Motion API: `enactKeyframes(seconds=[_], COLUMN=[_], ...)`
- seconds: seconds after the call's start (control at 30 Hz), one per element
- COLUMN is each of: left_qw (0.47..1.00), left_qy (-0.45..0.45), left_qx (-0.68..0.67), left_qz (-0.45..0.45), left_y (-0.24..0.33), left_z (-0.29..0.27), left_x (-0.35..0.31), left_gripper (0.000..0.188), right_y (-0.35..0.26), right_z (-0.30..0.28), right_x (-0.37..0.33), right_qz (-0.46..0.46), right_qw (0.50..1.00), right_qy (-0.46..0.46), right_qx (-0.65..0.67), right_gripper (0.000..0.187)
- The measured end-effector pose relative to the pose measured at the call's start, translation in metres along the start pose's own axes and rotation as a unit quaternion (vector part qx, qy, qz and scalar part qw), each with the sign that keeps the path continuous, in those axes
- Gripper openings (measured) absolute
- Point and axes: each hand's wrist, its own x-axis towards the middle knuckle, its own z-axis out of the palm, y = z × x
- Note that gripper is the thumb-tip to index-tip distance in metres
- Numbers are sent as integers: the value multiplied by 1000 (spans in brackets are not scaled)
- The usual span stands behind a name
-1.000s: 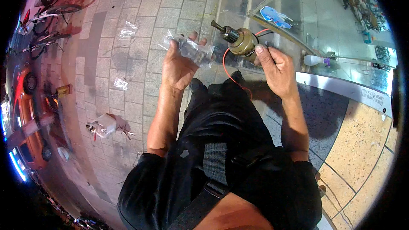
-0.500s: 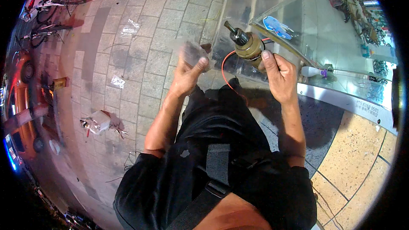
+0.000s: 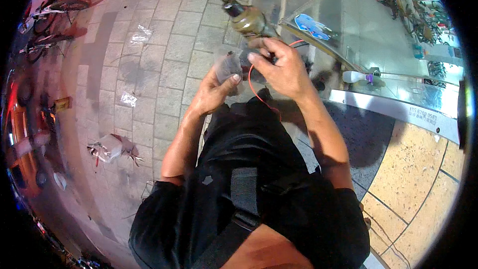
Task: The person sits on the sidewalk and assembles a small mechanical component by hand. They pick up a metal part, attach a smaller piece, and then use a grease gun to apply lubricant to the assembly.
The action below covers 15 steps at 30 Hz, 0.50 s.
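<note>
A worn, olive-brown power drill point(image 3: 253, 21) with a dark chuck and a bit tilts up toward the far left, partly blurred. My right hand point(image 3: 285, 67) is closed round its rear end, which the fingers partly hide. An orange cord point(image 3: 255, 85) hangs below that hand in a curve. Just left of it, my left hand point(image 3: 211, 92) pinches a small translucent grey piece point(image 3: 228, 66) between thumb and fingers. The piece has a dark spot near its top edge; its exact kind cannot be made out. The two hands are close but apart, and the bit points away from the piece.
A glass panel point(image 3: 343, 25) with a blue sticker stands at the right, edged by a metal sill point(image 3: 398, 111). A white bottle point(image 3: 354, 76) is beside it. Clear plastic scraps point(image 3: 128, 99) and a bag with tools point(image 3: 107, 148) lie on the paving. Bicycles point(image 3: 55, 12) stand far left.
My right hand has swung left with the drill, toward my left hand, and the bit now points farther left. The left hand's piece, blurred before, is steadier now.
</note>
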Motion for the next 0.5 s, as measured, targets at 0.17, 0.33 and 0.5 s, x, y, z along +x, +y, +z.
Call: enactKeyframes(seconds=[0.17,0.33,0.5], left_qw=[998,995,998], left_qy=[-32,-24,-7], left_qx=[43,96,26], left_qz=[-13,-25,53], left_y=[14,22,4], left_z=[6,2,-26], left_x=[-5,-5,-3], left_gripper=[50,51,58], right_y=[-10,3,2], right_z=[2,0,7], right_x=[19,20,12], right_qz=[-64,-39,-12], right_qw=[993,997,997], right_qy=[-63,-56,6], right_qx=[-70,-34,73], right_gripper=[26,23,19])
